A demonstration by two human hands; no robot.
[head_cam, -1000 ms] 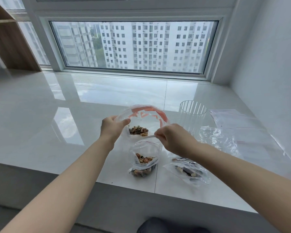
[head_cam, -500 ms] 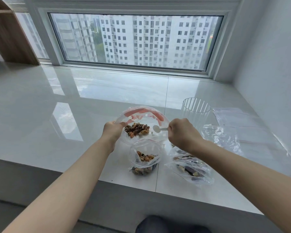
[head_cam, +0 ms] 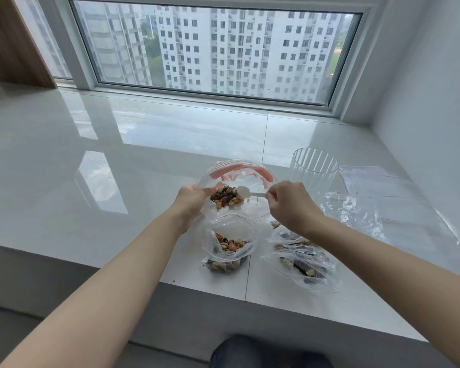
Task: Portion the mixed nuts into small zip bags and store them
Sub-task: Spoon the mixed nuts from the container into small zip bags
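My left hand (head_cam: 190,201) grips the left edge of a large clear bag (head_cam: 239,172) with red print, holding its mouth wide. A heap of mixed nuts (head_cam: 226,197) lies inside it. My right hand (head_cam: 290,203) pinches the handle of a small white spoon (head_cam: 247,193), whose bowl sits in the bag mouth just right of the nuts. Directly below stands a small zip bag (head_cam: 230,244), mouth wide, partly filled with nuts. Two more small bags with nuts (head_cam: 303,266) lie flat to the right, partly under my right wrist.
A ribbed clear glass (head_cam: 314,171) stands just right of the big bag. Flat unfilled zip bags (head_cam: 377,181) and crumpled clear plastic (head_cam: 353,211) lie at the right near the wall. The white sill's front edge (head_cam: 223,290) runs just below the small bags.
The big bag has tipped toward me so the nuts show more fully. My right hand has brought the white spoon into the bag mouth, next to the nuts.
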